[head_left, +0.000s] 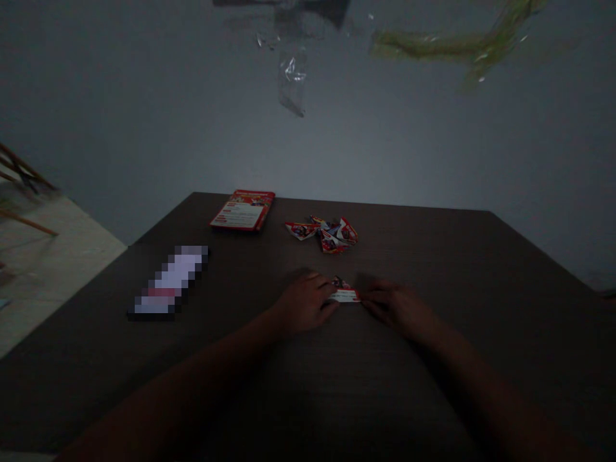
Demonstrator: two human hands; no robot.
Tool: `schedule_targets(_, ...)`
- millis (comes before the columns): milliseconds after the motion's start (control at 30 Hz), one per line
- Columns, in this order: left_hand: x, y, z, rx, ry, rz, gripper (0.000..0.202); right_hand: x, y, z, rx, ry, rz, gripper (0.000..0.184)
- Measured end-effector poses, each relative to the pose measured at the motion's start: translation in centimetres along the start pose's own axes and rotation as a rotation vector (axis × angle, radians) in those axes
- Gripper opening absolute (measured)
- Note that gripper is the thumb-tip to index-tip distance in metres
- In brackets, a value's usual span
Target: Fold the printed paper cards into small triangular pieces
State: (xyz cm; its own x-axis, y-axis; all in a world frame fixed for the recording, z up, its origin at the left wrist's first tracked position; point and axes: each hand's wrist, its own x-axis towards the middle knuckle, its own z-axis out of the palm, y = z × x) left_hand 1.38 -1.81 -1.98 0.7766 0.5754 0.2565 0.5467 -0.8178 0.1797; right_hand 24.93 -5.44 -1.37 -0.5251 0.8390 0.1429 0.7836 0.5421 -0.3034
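Observation:
A small folded piece of printed paper [346,296], white with red and dark print, lies on the table between my hands. My left hand [308,301] presses its fingers on the paper's left end. At the right corner, the fingers of my right hand [397,307] are drawn together and pinch the edge. Just beyond it rest several folded paper pieces [337,236] in red, white and dark colours, joined or heaped together. The dim light hides the fine detail of the fingertips.
A stack of red and white printed leaflets [240,212] sits at the table's back left. A phone [171,282] with a blurred bright screen lies on the left. The brown table [457,250] meets a grey wall [385,141] marked with peeling tape.

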Motion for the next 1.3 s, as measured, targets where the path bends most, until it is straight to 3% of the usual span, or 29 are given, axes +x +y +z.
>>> schedule_targets(367, 0.3, 0.5, -0.3, 0.091, 0.023, 0.023, 0.028, 0.4, -0.3, 0.5, 0.031, 0.139, 0.103, 0.024)
schedule_targets(667, 1.0, 1.5, 0.1, 0.179, -0.020, -0.115, 0.027, 1.4, -1.6, 1.1, 0.223, 0.360, 0.168, 0.016)
schedule_targets(967, 1.0, 1.2, 0.5, 0.091, -0.001, -0.253, 0.019, 2.1, -2.2, 2.2, 0.361, 0.378, 0.249, 0.014)
schedule_targets(1300, 1.1, 1.1, 0.7, -0.109, 0.103, -0.332, 0.011, 2.1, -2.5, 2.1, 0.321, 0.388, 0.205, 0.014)
